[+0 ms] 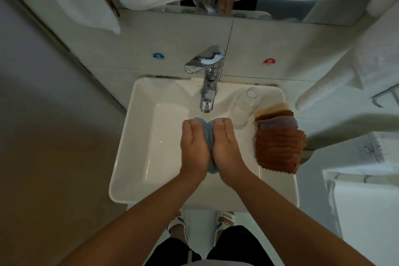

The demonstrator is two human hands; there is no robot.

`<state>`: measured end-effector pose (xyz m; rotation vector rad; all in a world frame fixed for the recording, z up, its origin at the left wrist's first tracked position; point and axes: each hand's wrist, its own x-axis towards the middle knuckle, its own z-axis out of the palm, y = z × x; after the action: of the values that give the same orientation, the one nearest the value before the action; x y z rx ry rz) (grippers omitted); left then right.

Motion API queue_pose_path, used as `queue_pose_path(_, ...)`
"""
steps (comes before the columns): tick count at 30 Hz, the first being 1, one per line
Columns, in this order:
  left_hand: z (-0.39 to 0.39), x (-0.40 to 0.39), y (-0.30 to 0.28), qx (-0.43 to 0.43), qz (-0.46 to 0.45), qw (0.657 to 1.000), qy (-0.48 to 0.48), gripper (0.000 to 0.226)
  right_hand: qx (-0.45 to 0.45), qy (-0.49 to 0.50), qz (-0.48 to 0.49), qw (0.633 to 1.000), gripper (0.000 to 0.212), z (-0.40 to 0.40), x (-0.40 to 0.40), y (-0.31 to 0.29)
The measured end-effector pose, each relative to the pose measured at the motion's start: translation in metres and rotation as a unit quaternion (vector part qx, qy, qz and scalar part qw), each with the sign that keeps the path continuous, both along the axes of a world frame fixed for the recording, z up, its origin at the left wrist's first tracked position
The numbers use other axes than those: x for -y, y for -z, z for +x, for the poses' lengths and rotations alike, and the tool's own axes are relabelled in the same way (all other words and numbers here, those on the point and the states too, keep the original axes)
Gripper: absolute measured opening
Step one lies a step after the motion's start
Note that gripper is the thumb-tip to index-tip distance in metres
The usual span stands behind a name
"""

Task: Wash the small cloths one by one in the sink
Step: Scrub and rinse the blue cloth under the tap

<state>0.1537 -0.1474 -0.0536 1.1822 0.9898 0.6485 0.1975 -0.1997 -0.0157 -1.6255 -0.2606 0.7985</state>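
Sandwiching blue cloth [209, 136] between both palms

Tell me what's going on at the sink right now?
A person is washing a blue cloth over the white sink, pressing it between the left hand and right hand, just below the chrome faucet. No running water is visible. A stack of small cloths, brown on top, rests on the sink's right rim beside a clear glass bottle.
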Motion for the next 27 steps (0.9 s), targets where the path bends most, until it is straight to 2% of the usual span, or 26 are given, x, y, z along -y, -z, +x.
queue_pose_path(3, 0.005, -0.020, -0.008, 0.035, -0.029, 0.998, -0.035, 0.024, 0.092, -0.072, 0.031, 0.993, 0.023, -0.013, 0.008, 0.004)
queue_pose_path(7, -0.006, 0.005, -0.019, 0.030, 0.046, 0.997, 0.046, 0.021, 0.075, -0.042, 0.044, 0.995, 0.006, 0.012, 0.009, -0.004)
queue_pose_path(8, -0.007, 0.008, -0.023, 0.035, 0.050, 0.996, 0.064, 0.021, 0.077, -0.025, 0.051, 0.995, 0.011, 0.017, 0.010, -0.005)
queue_pose_path(11, 0.001, -0.010, -0.031, 0.040, 0.036, 0.999, 0.009, 0.012, 0.124, -0.036, 0.097, 0.987, 0.019, 0.008, 0.014, -0.007)
queue_pose_path(13, 0.003, -0.013, -0.034, 0.033, 0.039, 0.998, -0.021, 0.011, 0.170, -0.056, 0.096, 0.979, 0.013, 0.000, 0.014, -0.008)
queue_pose_path(15, -0.001, 0.000, -0.031, 0.035, 0.045, 0.998, -0.002, 0.018, 0.136, -0.026, 0.082, 0.987, 0.003, 0.004, 0.009, -0.009)
queue_pose_path(18, -0.006, 0.002, -0.030, 0.043, 0.043, 0.998, 0.007, 0.026, 0.058, 0.018, 0.045, 0.997, 0.019, 0.006, 0.003, -0.014)
queue_pose_path(21, -0.001, -0.015, -0.029, 0.068, -0.005, 0.995, -0.066, 0.033, 0.059, -0.022, 0.056, 0.996, 0.021, -0.010, 0.004, -0.019)
queue_pose_path(25, 0.000, 0.003, -0.024, 0.072, 0.004, 0.996, -0.051, 0.031, 0.026, -0.002, 0.050, 0.998, 0.020, 0.003, 0.002, -0.019)
queue_pose_path(27, 0.005, -0.003, -0.024, 0.072, -0.003, 0.996, -0.060, 0.032, 0.055, -0.008, 0.046, 0.997, 0.020, 0.000, 0.005, -0.017)
